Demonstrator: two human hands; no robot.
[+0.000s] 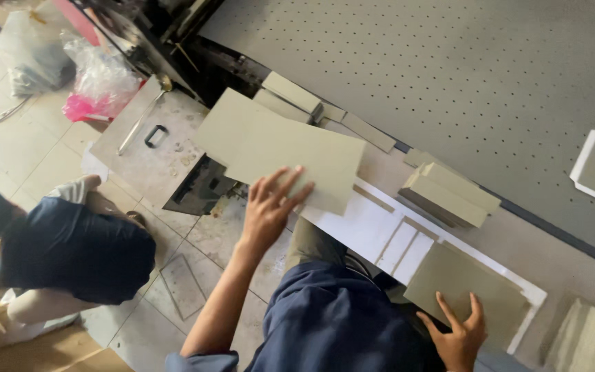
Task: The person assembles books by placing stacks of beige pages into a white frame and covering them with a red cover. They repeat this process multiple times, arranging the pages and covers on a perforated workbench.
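Resting under spread left hand (270, 207), big grey board (280, 148); right hand (457, 336) flat, fingers splayed, on smaller grey board (466, 282).

Upper right of the frame: a grey perforated table bed (449, 76) with a dark edge strip. Upper left: pale tiled floor (15, 151), clear plastic bags (32, 48), one holding pink material (98, 86). Lower left: brown cardboard (49, 351) beside a crouching person in dark clothing (70, 248). Even, diffuse light.

Pale stack (590, 337) cut off at bottom-right corner.
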